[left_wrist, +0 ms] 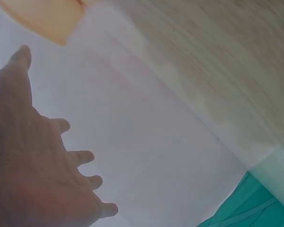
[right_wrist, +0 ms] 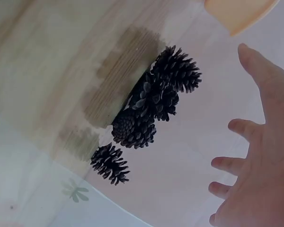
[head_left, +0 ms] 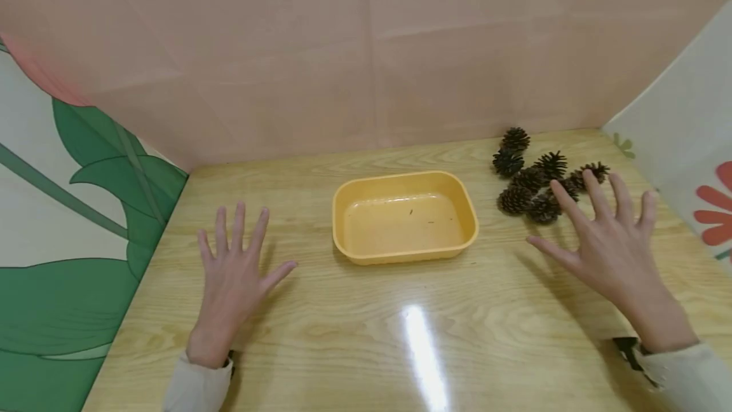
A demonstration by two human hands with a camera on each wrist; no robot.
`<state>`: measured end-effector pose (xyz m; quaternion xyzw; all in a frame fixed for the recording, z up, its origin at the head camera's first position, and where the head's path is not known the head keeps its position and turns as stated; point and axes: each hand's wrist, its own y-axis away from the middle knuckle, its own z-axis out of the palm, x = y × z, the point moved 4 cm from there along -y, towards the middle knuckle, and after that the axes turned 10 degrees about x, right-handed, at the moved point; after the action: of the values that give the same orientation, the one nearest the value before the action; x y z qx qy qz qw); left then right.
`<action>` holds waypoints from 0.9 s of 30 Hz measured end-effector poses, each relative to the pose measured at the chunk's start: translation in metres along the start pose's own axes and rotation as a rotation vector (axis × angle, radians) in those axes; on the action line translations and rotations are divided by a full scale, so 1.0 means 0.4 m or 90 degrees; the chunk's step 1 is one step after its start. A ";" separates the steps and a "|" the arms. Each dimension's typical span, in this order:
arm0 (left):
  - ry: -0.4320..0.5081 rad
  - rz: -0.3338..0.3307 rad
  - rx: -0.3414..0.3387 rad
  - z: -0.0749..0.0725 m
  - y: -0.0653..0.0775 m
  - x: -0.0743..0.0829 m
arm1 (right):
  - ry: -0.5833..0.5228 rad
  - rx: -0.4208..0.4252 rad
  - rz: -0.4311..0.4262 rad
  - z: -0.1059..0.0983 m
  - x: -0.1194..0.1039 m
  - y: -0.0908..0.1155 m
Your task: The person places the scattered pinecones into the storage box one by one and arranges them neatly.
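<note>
My left hand (head_left: 231, 281) is spread over the left part of the table, fingers straight, holding nothing. On the other side my right hand (head_left: 614, 253) is also spread and holds nothing; its fingertips overlap the nearest pine cones in the head view. Several brown pine cones (head_left: 528, 180) lie in a cluster at the back right, and the right wrist view shows the pine cones (right_wrist: 156, 94) apart from the fingers. Between the hands stands a yellow rectangular tub (head_left: 406, 256), with only small dark bits on its floor.
The wooden table (head_left: 332, 336) ends at a pink covered wall (head_left: 366, 81) behind. A panel with green leaves (head_left: 108, 164) borders the left, and a white panel with a red flower (head_left: 717, 208) the right. A light glare lies on the front of the table.
</note>
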<state>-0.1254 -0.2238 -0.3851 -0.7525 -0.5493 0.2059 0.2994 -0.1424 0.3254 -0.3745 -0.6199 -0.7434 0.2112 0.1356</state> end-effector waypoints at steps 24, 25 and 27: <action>0.389 -0.074 -0.313 0.059 -0.071 0.143 | -0.096 0.010 -0.128 0.008 -0.086 -0.100; 0.411 -0.072 -0.316 0.062 -0.076 0.152 | -0.093 -0.002 -0.125 0.011 -0.088 -0.106; 0.454 -0.069 -0.319 0.068 -0.084 0.169 | -0.091 -0.022 -0.125 0.016 -0.094 -0.117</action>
<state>-0.1452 -0.1461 -0.3811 -0.7958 -0.4836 -0.2223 0.2886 -0.1785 0.2812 -0.3553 -0.5301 -0.8117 0.2274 0.0916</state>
